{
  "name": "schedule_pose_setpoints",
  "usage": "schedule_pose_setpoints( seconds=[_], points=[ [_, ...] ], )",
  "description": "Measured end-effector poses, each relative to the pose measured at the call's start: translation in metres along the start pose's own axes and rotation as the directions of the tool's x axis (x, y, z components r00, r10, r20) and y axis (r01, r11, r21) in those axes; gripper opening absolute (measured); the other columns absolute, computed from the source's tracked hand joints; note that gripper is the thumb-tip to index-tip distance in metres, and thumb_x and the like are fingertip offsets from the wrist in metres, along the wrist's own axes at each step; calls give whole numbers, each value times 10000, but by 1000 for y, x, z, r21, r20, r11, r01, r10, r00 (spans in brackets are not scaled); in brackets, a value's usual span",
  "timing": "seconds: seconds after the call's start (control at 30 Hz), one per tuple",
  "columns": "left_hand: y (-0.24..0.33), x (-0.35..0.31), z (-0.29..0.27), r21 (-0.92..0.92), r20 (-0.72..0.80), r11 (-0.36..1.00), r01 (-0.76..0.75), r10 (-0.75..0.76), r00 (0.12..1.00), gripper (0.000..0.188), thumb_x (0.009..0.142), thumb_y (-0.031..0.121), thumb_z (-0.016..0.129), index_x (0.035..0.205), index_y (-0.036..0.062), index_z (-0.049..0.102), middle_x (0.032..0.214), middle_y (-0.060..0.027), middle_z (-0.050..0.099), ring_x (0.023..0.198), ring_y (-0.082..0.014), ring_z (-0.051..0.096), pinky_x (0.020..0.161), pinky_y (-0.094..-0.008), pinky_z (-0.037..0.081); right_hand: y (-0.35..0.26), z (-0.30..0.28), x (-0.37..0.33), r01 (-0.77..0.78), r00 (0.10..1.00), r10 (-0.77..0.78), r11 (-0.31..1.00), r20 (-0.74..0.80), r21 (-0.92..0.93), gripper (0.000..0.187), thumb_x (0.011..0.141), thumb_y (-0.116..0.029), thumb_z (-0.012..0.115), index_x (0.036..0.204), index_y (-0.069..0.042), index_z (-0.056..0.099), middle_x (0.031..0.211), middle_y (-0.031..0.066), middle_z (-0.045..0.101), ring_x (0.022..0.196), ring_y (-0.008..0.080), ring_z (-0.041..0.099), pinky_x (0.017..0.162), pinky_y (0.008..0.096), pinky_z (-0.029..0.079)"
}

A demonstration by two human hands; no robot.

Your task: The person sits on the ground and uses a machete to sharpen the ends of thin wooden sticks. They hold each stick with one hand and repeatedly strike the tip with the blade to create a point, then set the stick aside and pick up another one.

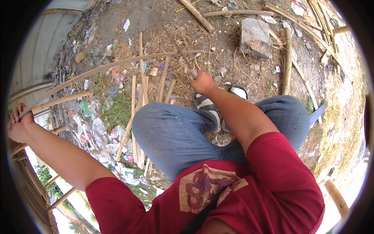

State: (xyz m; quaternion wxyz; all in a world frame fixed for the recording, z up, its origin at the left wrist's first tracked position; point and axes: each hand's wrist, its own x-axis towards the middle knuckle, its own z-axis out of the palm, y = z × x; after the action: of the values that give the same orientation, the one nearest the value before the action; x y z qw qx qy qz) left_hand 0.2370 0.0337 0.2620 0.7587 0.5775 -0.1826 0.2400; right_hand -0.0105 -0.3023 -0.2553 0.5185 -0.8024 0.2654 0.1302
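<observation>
My left hand (22, 124), at the far left with its arm stretched out, is closed round one end of a long bamboo strip (105, 67). The strip arcs across to the middle of the view, above the littered ground. My right hand (203, 82), in front of my shoes, grips a long knife (174, 42) by its rounded handle. Its thin dark blade points away and to the left, seen almost edge-on. It crosses the strip near the far end; whether the two touch, I cannot tell.
Several split bamboo pieces (134, 113) lie left of my bent knees. A rough block (255, 38) sits ahead to the right, beside a bamboo pole (287, 60). Plastic litter (99, 126) covers the left ground, near a grey sheet wall (39, 46).
</observation>
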Motion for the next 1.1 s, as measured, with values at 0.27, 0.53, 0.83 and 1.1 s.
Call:
schedule_pose_setpoints(
  seconds=[0.27,0.53,0.83,1.1],
  points=[
    [-18,17,-101,2,-148,994,107,-105,983,704,882,850,316,642,188,325,508,39,316,427,-132,253,490,-308,223,33,9,12,-58,998,56,996,-29,-72,417,863,-236,599,1215,-13,622,1103,268,686,1070,411,655,953,477,509],
    [-34,-6,-165,-53,-245,989,137,-146,958,714,898,832,309,636,170,353,513,38,302,446,-137,265,485,-311,233,24,11,-3,-25,999,32,982,35,-187,405,940,-312,566,1223,-30,634,1150,252,683,1097,410,652,956,479,515],
    [-34,-52,-112,-5,-279,988,155,-150,948,308,929,357,407,753,104,396,584,-15,299,523,-166,290,529,-335,261,44,0,11,-260,964,255,962,-70,-87,439,803,-264,663,1136,22,649,1090,275,687,1046,420,659,954,474,512],
    [15,-37,-72,-279,319,922,269,-175,932,238,726,291,565,734,95,431,592,-4,295,518,-147,272,564,-314,275,-78,-9,-4,262,961,-275,942,36,210,419,798,-243,663,1110,35,642,988,257,698,954,396,687,849,465,534]
  ],
)
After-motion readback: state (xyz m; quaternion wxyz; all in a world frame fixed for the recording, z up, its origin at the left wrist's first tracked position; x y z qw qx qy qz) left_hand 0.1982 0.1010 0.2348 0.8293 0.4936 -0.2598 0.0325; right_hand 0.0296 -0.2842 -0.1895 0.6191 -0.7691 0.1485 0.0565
